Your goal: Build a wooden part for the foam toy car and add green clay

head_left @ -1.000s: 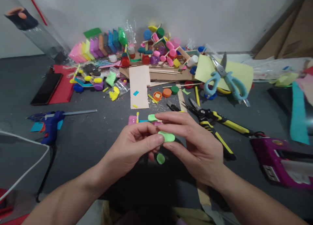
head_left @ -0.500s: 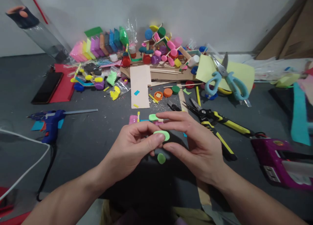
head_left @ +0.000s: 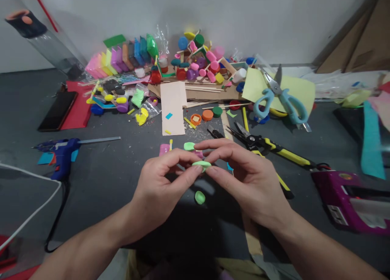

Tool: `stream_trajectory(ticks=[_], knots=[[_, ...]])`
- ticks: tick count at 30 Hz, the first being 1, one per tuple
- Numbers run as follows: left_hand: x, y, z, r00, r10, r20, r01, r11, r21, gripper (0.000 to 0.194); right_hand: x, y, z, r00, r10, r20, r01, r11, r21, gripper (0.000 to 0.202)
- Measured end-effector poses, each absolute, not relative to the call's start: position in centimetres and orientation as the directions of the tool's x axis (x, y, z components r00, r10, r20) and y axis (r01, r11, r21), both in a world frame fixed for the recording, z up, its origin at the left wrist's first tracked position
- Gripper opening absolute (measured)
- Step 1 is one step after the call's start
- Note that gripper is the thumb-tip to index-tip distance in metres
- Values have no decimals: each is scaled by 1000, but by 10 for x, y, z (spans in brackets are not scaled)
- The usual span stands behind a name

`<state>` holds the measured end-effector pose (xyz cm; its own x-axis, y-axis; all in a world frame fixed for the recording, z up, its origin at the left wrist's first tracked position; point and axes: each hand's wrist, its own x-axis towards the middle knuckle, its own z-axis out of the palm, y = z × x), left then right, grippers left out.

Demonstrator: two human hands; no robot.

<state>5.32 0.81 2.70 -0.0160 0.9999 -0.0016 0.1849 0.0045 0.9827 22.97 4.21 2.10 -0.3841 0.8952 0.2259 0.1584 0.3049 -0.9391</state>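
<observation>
A flattened oval of light green modelling clay [head_left: 201,164] is pinched between both hands over the dark table. My left hand [head_left: 166,180] grips its left side, thumb on the near face. On its right edge, my right hand [head_left: 248,176] closes with thumb and fingertips. Below the hands a smaller green clay piece [head_left: 200,197] lies on the table. Just beyond the fingers sits another green oval [head_left: 189,146], beside a purple cap [head_left: 164,149] and a short yellow stick [head_left: 171,143]; my fingers partly cover this group.
Left lie a blue glue gun [head_left: 65,152] and a phone [head_left: 57,110]. Clay packs [head_left: 117,59] and small colourful models [head_left: 201,61] line the wall. Right are scissors [head_left: 278,91], black-yellow cutters [head_left: 283,152] and a purple device [head_left: 341,203]. A pale board [head_left: 173,105] lies mid-table.
My right thumb and fingers have come in to touch the green clay, which now appears tilted more edge-on. The camera view has shifted slightly.
</observation>
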Motion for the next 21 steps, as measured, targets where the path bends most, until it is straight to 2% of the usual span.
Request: stream_trajectory(ticks=[9,13,21], knots=[[53,11,28,21,983,183,395,-177,902,11,229,43,24,-386,892,237,216,337,-916,4],[53,12,28,45,981,188,443,-188,876,11,229,45,24,-390,889,241,237,350,-906,10],[52,12,28,82,981,177,429,-195,882,11,229,45,24,-387,900,201,243,310,-919,11]])
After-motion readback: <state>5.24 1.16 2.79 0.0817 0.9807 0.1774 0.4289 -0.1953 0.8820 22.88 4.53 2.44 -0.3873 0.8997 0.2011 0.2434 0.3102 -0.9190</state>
